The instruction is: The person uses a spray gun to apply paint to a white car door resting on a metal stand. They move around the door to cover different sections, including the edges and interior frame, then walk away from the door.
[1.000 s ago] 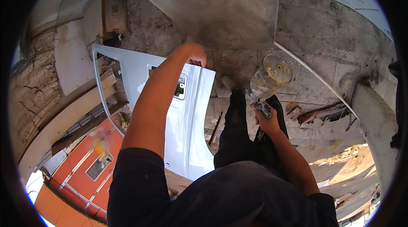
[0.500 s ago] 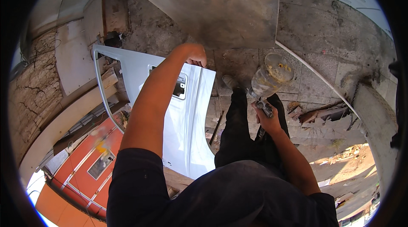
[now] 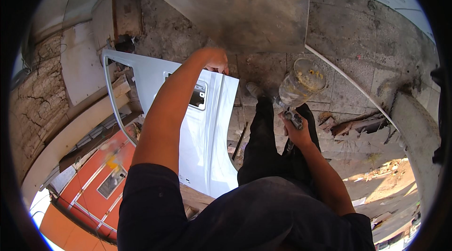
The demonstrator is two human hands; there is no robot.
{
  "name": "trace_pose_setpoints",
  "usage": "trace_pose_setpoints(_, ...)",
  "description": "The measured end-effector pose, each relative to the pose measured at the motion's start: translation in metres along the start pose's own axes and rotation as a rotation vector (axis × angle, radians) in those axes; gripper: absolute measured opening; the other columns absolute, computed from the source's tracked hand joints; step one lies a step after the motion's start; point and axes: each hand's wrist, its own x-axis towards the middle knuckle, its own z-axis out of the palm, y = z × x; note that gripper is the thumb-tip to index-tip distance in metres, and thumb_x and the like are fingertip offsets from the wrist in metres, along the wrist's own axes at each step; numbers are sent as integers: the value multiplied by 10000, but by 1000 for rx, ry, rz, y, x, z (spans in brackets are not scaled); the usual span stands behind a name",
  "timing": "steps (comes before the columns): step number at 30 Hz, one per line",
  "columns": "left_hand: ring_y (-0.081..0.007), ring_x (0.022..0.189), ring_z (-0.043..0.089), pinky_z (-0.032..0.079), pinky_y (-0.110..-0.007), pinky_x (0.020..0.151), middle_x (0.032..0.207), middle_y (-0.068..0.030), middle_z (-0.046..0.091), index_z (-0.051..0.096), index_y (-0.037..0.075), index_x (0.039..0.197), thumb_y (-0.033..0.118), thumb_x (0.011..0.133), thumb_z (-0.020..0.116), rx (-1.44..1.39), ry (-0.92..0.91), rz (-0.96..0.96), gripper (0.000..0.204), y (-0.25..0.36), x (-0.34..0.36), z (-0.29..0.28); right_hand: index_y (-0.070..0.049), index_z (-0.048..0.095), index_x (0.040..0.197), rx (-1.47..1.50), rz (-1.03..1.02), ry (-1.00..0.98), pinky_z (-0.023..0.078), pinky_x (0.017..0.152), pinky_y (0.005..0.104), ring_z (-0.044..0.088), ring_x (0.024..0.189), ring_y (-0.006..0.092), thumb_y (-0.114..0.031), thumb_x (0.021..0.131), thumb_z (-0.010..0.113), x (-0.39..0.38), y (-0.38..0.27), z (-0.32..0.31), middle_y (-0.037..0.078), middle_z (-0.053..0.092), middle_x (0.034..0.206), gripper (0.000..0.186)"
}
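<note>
A white car body panel, with a rectangular cutout and a thin window frame at its far left end, stands on my left. My left arm reaches over it, and my left hand is closed at its top right corner, fingers curled on the edge; the fingertips are partly hidden. In my right hand is a spray gun, its handle wrapped by my fingers. On the gun sits a cloudy plastic cup smeared with yellowish paint. The gun is held in front of my right leg, apart from the panel.
Ahead lies a large grey-brown flat sheet above the stained concrete floor. A pale hose or pipe runs diagonally on the right towards a grey curved block. Broken wood debris lies near it. An orange-red door is at lower left.
The fingers of my left hand have shifted slightly at the panel's edge. My right hand and the spray gun hold nearly the same place.
</note>
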Motion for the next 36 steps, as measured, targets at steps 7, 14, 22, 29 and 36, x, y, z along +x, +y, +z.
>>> trace_pose_setpoints(7,-255,945,776,582,-394,841,1075,-127,840,833,-12,1044,36,830,768,246,142,252,229,-7,-24,7,-22,753,1192,-2,26,-4,440,533,268,557,590,36,-136,1106,721,4,0,3,-40,620,739,146)
trace_pose_setpoints(14,-451,1019,763,591,-498,842,1099,-243,798,799,-2,1008,68,933,690,715,239,400,150,1,-28,20,-33,757,1184,-5,13,-15,440,532,259,554,588,31,-144,1100,733,1,6,5,-44,611,731,141)
trace_pose_setpoints(22,-404,1170,718,584,-514,1012,1178,-243,778,789,-24,1123,125,1031,612,871,790,164,250,-49,-20,42,-18,756,1188,-54,-7,-14,442,527,275,549,585,36,-142,1111,711,-2,4,4,-36,609,716,152)
trace_pose_setpoints(29,-377,1641,350,269,-525,1358,1754,-198,397,506,-29,1608,262,1057,680,565,1265,567,647,-17,-5,203,0,763,1237,-88,-52,-106,432,541,270,539,590,32,-122,1116,694,0,-3,6,-37,611,723,186)
trace_pose_setpoints(36,-412,1707,204,196,-556,1382,1836,-221,228,309,-11,1725,108,1082,546,282,1393,223,696,-85,19,354,-1,795,1170,-234,-16,-195,426,533,261,545,575,34,-121,1096,722,-4,2,24,-27,640,720,159)
